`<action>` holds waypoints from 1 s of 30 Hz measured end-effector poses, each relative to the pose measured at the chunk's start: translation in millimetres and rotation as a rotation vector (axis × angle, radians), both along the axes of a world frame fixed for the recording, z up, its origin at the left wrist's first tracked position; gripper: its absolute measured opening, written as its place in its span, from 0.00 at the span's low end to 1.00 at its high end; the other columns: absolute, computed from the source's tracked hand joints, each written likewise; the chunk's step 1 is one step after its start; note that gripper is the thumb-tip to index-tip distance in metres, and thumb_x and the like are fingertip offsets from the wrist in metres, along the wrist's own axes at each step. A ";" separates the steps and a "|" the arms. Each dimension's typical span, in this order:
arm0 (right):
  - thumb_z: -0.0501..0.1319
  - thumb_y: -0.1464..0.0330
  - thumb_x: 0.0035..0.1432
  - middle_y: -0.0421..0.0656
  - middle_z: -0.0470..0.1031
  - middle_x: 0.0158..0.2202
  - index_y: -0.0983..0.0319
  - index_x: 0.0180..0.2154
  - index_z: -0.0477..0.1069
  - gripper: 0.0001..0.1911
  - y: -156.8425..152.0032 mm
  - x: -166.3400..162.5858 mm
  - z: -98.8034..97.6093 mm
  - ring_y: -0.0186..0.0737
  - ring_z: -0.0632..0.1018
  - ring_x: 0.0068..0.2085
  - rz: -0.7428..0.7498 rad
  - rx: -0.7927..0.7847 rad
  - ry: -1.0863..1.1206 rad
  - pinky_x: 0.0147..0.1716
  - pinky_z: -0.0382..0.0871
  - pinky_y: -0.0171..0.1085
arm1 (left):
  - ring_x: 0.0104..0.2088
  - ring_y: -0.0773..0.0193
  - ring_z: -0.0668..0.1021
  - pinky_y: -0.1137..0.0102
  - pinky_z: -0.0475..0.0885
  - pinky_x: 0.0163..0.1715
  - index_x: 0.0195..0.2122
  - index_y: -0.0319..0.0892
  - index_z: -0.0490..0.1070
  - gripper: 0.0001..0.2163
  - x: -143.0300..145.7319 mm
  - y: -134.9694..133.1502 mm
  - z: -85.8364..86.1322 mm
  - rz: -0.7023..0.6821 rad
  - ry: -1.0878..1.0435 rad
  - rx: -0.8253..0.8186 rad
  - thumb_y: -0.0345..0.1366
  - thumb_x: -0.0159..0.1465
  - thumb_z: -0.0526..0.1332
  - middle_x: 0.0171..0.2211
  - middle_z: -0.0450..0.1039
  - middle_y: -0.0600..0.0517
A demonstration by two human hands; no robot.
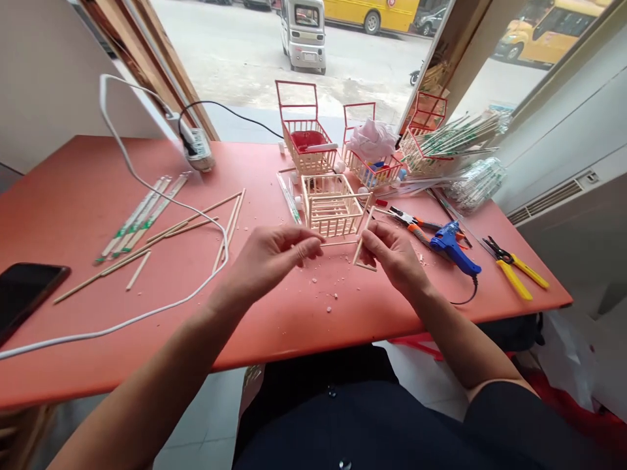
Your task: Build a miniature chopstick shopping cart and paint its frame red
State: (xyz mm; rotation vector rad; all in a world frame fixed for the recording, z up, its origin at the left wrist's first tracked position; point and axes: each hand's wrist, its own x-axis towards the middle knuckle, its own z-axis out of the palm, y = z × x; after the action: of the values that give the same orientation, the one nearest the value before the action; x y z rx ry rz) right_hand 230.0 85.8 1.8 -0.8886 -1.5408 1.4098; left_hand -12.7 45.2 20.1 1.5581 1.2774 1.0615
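Note:
My left hand (pixel 274 256) pinches one end of a thin wooden stick piece (pixel 337 243) just above the orange table (pixel 73 196). My right hand (pixel 392 253) grips the other side of this small stick frame, where a stick (pixel 363 236) stands slanted. Both hands hover right in front of an unpainted stick basket (pixel 332 207). Small white crumbs (pixel 326 287) lie on the table below the hands.
Two stick carts with red frames (pixel 306 140) (pixel 372 160) stand behind, one holding white cloth. A third cart and wrapped chopsticks (pixel 460 140) sit at back right. Blue glue gun (pixel 453 245), yellow cutters (pixel 514 264), pliers (pixel 409 219), loose sticks (pixel 147 245), phone (pixel 24 290), white cable (pixel 147 183).

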 end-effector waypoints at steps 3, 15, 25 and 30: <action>0.70 0.43 0.63 0.37 0.73 0.25 0.60 0.29 0.70 0.28 -1.3 -3.9 0.3 0.30 0.69 0.25 -0.008 0.038 -0.048 0.26 0.63 0.34 | 0.34 0.58 0.84 0.69 0.78 0.30 0.40 0.41 0.86 0.16 18.0 -2.9 -7.5 -0.156 -0.079 -0.136 0.49 0.65 0.68 0.35 0.86 0.45; 0.67 0.43 0.66 0.39 0.74 0.29 0.60 0.31 0.72 0.27 -5.4 -6.7 -4.7 0.34 0.72 0.31 -0.021 0.184 -0.221 0.33 0.64 0.37 | 0.28 0.61 0.80 0.69 0.73 0.28 0.29 0.43 0.83 0.15 38.7 -6.0 -19.9 -0.201 -0.073 -0.221 0.49 0.63 0.68 0.28 0.83 0.47; 0.62 0.57 0.73 0.38 0.76 0.30 0.61 0.34 0.74 0.17 -7.9 -2.2 -6.5 0.33 0.71 0.32 0.077 0.357 -0.401 0.34 0.63 0.36 | 0.30 0.59 0.82 0.66 0.77 0.34 0.31 0.44 0.83 0.13 33.6 -18.4 -27.9 0.088 -0.100 -0.111 0.49 0.64 0.70 0.28 0.83 0.49; 0.64 0.56 0.72 0.42 0.82 0.37 0.60 0.41 0.77 0.13 -10.7 -4.2 -6.7 0.36 0.77 0.35 0.071 0.354 -0.368 0.35 0.67 0.37 | 0.31 0.58 0.83 0.66 0.77 0.35 0.31 0.45 0.84 0.13 35.5 -19.9 -29.9 0.102 -0.069 -0.074 0.48 0.65 0.69 0.28 0.83 0.49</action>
State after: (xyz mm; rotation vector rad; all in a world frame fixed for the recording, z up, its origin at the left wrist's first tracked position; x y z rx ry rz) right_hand 225.8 75.1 -4.9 -0.9116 -2.0388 1.0075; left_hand 22.8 25.3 -9.8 1.4020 1.3454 1.1102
